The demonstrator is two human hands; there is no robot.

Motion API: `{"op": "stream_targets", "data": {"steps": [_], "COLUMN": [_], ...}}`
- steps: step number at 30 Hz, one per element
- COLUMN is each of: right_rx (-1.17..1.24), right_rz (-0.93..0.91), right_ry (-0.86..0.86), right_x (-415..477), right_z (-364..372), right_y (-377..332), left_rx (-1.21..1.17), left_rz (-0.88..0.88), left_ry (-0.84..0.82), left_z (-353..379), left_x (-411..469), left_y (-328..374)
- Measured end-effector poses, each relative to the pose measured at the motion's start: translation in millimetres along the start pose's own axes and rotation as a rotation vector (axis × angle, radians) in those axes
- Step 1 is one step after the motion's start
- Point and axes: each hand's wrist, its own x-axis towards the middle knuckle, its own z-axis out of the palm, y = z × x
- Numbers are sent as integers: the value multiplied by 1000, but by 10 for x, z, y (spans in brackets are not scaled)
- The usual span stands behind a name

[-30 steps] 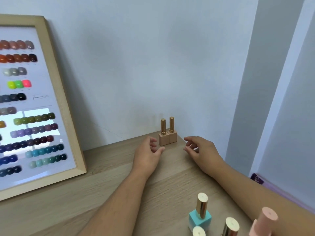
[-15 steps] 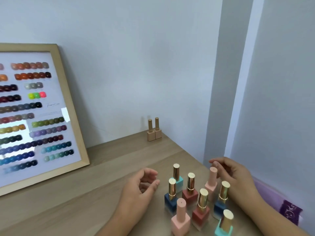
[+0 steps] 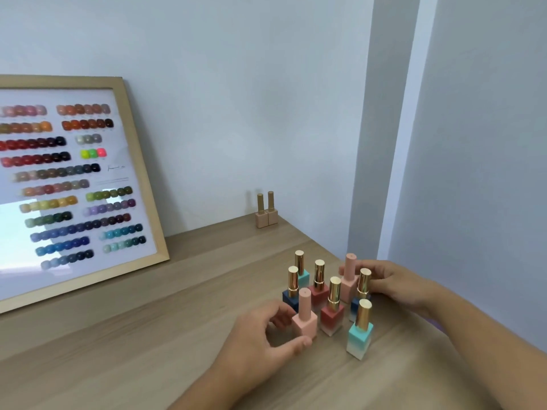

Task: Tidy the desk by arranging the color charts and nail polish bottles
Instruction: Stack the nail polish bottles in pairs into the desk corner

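We are curling our left hand (image 3: 260, 335) around the near pink bottle (image 3: 305, 319), thumb and fingers pinching its square base on the desk (image 3: 148, 335). Our right hand (image 3: 393, 284) is cupping the far pink bottle (image 3: 349, 279) from behind; whether it is truly gripping it we cannot tell. Both bottles are standing upright in a tight cluster of eight. Two tan bottles (image 3: 267, 214) are standing together by the wall, well apart. The framed chart (image 3: 74, 184) is leaning against the wall at left.
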Motion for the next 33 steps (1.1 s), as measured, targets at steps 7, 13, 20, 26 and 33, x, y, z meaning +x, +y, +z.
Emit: {"op": "stream_targets", "data": {"steps": [7,13,20,26,33], "right_rx": [-38,12,155,-3,-118], "right_rz": [-10,-45,-168,-209,-258], "right_ry": [-76,-2,327,393,348], "right_x": [63,119,356,792,1518], "right_z": [29,59,204,243,326], "right_y": [-10,73,219,156,46], "left_rx": [64,41,53,69,9], "left_rz": [-17,-45,-134,-238,-285], "left_ry": [-3,-2,117,219,260], "left_z": [119,74,-203,-364,-345], "left_x": [60,46,65,556,1317], "left_y": [21,48,-170,-522,-909]}}
